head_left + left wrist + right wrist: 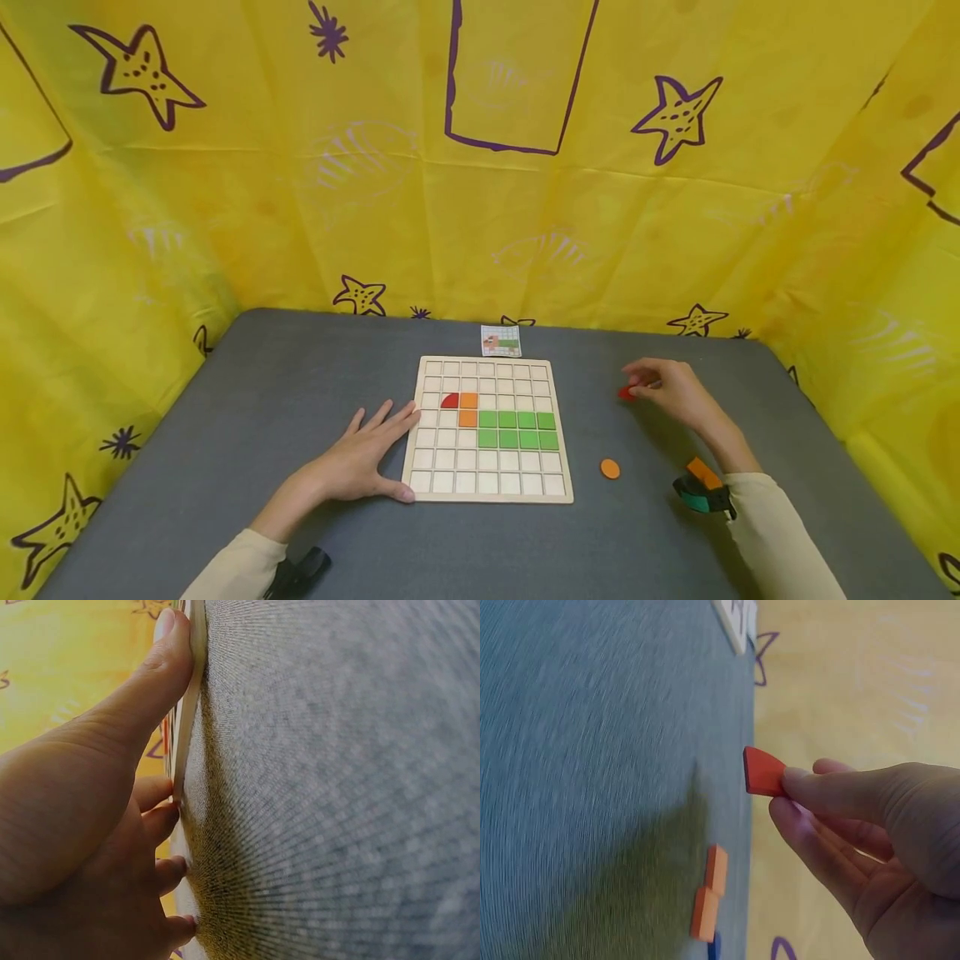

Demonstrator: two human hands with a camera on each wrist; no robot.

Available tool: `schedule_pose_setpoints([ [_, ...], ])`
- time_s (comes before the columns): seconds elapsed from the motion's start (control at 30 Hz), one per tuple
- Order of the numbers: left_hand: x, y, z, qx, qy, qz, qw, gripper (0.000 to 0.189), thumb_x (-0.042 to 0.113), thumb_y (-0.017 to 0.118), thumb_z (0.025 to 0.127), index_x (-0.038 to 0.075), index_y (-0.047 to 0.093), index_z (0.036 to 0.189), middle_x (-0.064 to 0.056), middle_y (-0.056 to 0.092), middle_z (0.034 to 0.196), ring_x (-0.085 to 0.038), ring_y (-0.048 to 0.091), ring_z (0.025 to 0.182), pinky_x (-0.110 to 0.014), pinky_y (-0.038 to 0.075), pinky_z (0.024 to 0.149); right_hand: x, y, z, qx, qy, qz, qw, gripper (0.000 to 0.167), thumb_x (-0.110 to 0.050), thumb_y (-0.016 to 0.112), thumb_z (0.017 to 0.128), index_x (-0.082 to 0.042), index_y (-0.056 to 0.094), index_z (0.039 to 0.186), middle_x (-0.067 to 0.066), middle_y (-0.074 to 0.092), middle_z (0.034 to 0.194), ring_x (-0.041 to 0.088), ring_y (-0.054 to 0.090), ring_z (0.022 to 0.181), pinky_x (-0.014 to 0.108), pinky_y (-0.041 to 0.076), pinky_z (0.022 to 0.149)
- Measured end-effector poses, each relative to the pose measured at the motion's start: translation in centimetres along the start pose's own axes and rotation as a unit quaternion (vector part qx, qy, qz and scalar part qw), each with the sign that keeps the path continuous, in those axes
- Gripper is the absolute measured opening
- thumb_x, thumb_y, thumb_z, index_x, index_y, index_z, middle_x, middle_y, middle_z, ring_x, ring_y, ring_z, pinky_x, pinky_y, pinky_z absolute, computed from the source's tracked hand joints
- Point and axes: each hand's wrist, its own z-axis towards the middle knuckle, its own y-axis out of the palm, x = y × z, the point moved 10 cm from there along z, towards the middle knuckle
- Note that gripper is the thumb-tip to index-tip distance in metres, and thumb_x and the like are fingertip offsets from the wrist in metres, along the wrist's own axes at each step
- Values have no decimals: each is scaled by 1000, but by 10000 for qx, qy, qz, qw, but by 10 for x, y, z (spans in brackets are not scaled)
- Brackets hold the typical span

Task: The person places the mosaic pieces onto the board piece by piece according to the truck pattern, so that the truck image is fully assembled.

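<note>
A wooden grid board (487, 501) lies flat on the table. On it are a red quarter-circle tile (450, 402), two orange square tiles (468, 418) and a two-row block of green square tiles (517, 429). My left hand (356, 461) is spread along the board's left side, its thumb at the near left corner and fingertips at the edge. To the right of the board, my right hand (671, 392) pinches another red quarter-circle tile (763, 772) between thumb and fingers, held above the table.
Behind the board lies a small pattern card (500, 341). An orange round tile (610, 469) is on the table right of the board. Two orange tiles (705, 913) show beneath the right hand in the right wrist view. A yellow patterned cloth (510, 200) hangs behind the table.
</note>
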Motion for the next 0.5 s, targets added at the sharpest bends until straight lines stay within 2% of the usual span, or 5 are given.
schedule_pose_setpoints([
  [0.5,1,-1,1,-78,-26,103,9999,114,60,79,69,9,25,156,-9,18,163,-42,6,148,-67,-2,111,-16,22,16,-104,-119,146,9998,25,4,73,83,4,70,108,5,70,85,23,67,80,43,56,75],
])
